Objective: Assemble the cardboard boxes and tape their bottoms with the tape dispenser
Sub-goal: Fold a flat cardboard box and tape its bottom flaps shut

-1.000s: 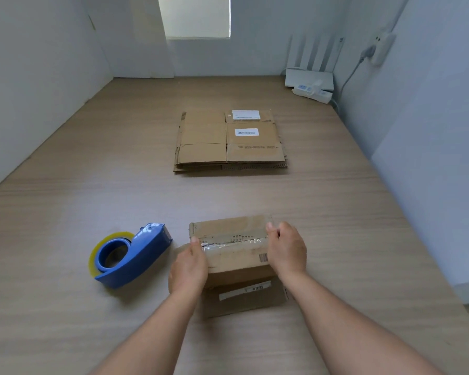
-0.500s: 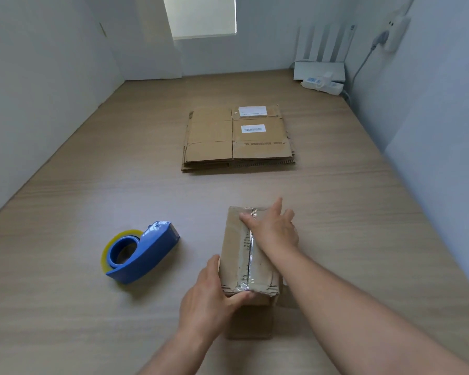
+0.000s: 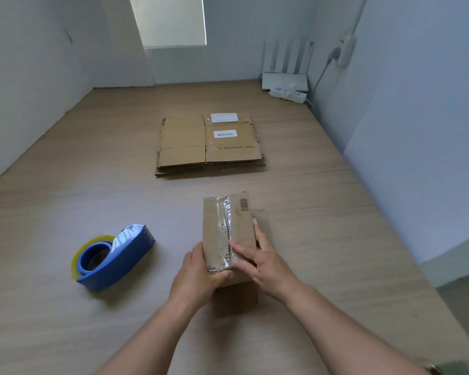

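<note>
Grip, left hand [image 3: 198, 272]: closed round the near left corner of the box [image 3: 214, 226], thumb over its near edge.
Grip, right hand [image 3: 266, 263]: no clasp. The fingers lie flat and spread on the box top, with the forefinger on the tape [image 3: 226, 228] and the others reaching the right edge.
Box: stands on the worktop [image 3: 65, 185] right before the person, taped face up, long side pointing away. The tape runs along the middle seam from far end to near end, and it is shiny and wrinkled.
Step, by my guess: rubbing the strip down, with this bottom nearly done.
Risk: the wrinkles may keep the tape from bonding, and the near end could lift if it is not pressed over the edge. Hard pressure on the seam could push the flaps inward. If the left hand lets go, the box may skid.
Dispenser [image 3: 127, 250]: on the worktop left of the box, apart from it and untouched.
Containers: the box's inside is hidden. The dispenser carries a roll [image 3: 77, 255] of clear tape.
Stack [image 3: 184, 142]: flat boxes farther back, still to be assembled.
Far corner: router [image 3: 284, 79] and power strip [image 3: 290, 94] by the wall.
</note>
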Tool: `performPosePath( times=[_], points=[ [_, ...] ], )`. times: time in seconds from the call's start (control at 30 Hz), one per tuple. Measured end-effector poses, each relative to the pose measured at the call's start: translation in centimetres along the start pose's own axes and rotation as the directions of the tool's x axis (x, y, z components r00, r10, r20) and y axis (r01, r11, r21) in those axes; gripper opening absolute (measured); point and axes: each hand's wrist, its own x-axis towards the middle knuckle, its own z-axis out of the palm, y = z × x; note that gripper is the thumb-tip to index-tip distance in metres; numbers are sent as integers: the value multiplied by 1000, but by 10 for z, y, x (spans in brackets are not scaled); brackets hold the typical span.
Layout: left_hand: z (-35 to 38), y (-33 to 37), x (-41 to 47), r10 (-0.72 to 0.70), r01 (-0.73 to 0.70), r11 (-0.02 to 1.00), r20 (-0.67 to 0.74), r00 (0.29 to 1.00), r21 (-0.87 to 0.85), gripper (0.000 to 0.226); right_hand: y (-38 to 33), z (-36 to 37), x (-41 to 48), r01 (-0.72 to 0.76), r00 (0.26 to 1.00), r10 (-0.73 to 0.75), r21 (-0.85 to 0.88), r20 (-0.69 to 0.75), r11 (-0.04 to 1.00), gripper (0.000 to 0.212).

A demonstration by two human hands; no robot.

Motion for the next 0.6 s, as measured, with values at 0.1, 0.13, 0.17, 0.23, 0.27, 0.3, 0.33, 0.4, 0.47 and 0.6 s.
performPosePath(
  times=[0.1,0.13,0.17,0.23,0.27,0.3,0.33,0.4,0.47,0.6],
  points=[
    [-5,-10,5,78,-75,997,89,993,-37,79,3,-3,-2,20,999,-17,-61,52,998,58],
    [-8,-8,2,94,-89,995,107,990,-50,73,4,-4,0,14,998,-8,-111,57,994,61],
    [-11,-8,1,108,-100,993,129,986,-65,68,3,-4,2,10,999,-2,-168,47,986,60],
    [-17,-6,1,122,-107,990,187,975,-87,62,0,-3,7,5,1000,-2,-277,13,961,56],
    [-21,-6,1,126,-111,989,178,976,-93,61,-3,-1,9,6,1000,-9,-325,-6,946,55],
    [-27,-7,2,131,-119,988,128,983,-99,60,-3,0,11,12,999,-23,-370,-28,929,54],
    [-35,-8,3,120,-116,990,44,992,-84,62,-2,1,13,22,997,-48,-402,-53,916,54],
    [-52,-17,8,86,-87,996,-183,979,5,61,1,4,15,49,990,-100,-428,-98,902,53],
    [-71,-29,13,29,8,996,-403,915,90,56,4,7,18,76,980,-145,-419,-135,905,53],
    [-92,-67,31,-189,338,901,-453,871,274,61,8,9,24,121,963,-203,-390,-176,913,60]
  ],
)
